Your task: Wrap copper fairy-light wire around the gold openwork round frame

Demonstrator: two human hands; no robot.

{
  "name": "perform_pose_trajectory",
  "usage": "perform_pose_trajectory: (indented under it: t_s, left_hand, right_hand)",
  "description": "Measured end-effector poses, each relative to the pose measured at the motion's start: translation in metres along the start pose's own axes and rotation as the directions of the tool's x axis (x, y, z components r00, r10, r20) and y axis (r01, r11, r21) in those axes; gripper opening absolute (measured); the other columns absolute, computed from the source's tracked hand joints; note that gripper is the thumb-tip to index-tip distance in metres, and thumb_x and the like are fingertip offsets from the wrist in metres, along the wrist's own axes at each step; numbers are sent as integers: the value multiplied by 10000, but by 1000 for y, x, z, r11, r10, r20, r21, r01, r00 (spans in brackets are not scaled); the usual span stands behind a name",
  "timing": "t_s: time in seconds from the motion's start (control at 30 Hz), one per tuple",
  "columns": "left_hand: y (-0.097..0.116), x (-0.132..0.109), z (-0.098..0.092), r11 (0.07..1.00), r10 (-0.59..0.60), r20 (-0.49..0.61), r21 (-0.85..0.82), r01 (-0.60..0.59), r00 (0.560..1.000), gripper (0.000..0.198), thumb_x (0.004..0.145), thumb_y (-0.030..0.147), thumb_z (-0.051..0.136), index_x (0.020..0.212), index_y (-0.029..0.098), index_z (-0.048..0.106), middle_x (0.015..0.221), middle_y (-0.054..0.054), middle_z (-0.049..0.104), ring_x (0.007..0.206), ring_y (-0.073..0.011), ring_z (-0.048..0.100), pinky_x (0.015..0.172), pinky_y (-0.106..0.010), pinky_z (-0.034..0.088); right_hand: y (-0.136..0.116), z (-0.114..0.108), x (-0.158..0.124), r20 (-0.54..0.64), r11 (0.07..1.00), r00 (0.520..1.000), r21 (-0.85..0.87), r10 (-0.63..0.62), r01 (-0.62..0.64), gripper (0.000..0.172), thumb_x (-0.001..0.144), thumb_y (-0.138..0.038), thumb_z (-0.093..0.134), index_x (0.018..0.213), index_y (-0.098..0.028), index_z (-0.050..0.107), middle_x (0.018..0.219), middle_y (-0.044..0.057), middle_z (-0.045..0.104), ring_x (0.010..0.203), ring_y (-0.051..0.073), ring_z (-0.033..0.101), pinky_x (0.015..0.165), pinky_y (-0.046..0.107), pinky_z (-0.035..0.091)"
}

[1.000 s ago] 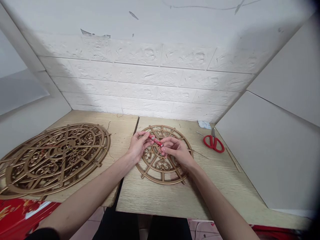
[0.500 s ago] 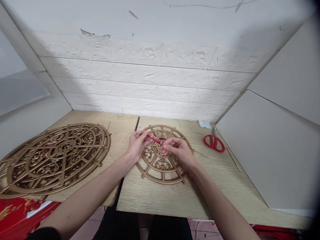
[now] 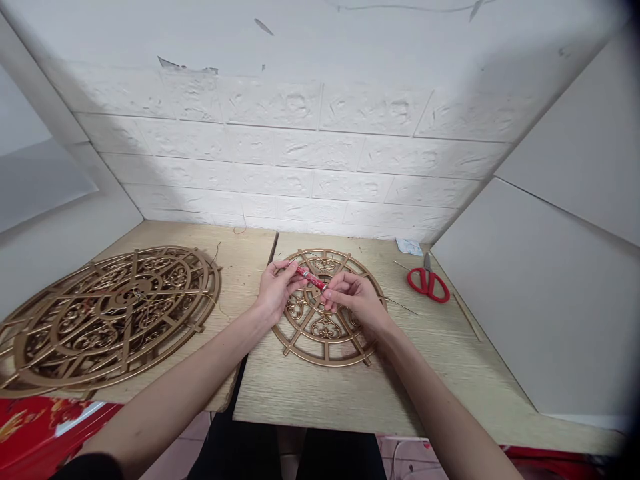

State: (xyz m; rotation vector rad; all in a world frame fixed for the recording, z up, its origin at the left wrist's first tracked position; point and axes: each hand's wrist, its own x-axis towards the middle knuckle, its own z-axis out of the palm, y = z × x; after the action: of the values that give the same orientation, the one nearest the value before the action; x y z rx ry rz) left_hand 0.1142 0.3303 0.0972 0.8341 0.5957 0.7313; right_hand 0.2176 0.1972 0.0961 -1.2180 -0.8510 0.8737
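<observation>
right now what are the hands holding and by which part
A thin red tube, gripped at both ends: the left hand pinches its far left end, the right hand its near right end, over the small gold disc.

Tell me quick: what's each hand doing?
Left hand: closed, pinching one end of the red tube.
Right hand: closed, pinching its other end.

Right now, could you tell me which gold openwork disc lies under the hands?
The smaller disc, nearer the red scissors: left hand and right hand hold a red tube above it. The larger discs lie left, untouched.
</observation>
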Motion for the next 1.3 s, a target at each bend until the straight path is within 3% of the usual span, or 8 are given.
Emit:
perform_pose_trajectory:
  t_s: [0.33,0.53,0.7,1.03,1.2,1.3]
  left_hand:
    - [1,-2,2,999,-35,30,14,34,999,160,755,97,622,813,136,478,714,-93,679,612,-131,649,619,-248,533]
    - [0,-3,2,999,-25,45,33,23,999,182,738,107,645,814,139,483,713,-88,676,600,-137,648,604,-251,526]
    - [0,-5,1,998,-48,56,52,45,997,182,733,122,653,806,145,488,710,-81,675,613,-135,649,604,-242,520]
    - [-1,-6,1,999,-24,100,32,21,995,196,727,136,655,776,162,467,708,-52,669,649,-132,655,593,-219,516]
    - [4,-4,2,999,-18,44,-44,20,999,168,734,100,644,777,146,488,726,-59,671,656,-132,656,666,-269,541]
    - [10,-2,1,996,-23,22,-83,25,999,106,767,74,598,778,131,509,726,-70,674,667,-129,657,682,-260,540]
  right_hand:
    - [2,-4,0,15,1000,1000,-9,0,0,329,648,-316,763,880,-180,574,690,10,698,550,118,629,480,204,453]
    - [1,-5,0,77,999,997,-39,-33,36,237,691,-292,733,865,-179,618,705,2,687,602,113,637,496,192,445]
    - [0,0,-2,146,999,989,-38,-25,30,303,722,-305,705,999,-195,648,806,35,717,655,134,658,533,221,465]
    - [7,4,-5,70,999,996,25,-49,47,240,702,-286,721,932,-218,710,846,39,732,769,175,685,716,309,532]
    - [4,0,-1,-9,995,995,-29,-99,99,319,724,-313,702,1028,-220,674,756,19,716,684,144,655,690,292,521]
    - [1,-7,1,-106,994,988,-35,-110,107,257,713,-315,713,939,-201,674,726,16,706,625,124,628,626,261,502]
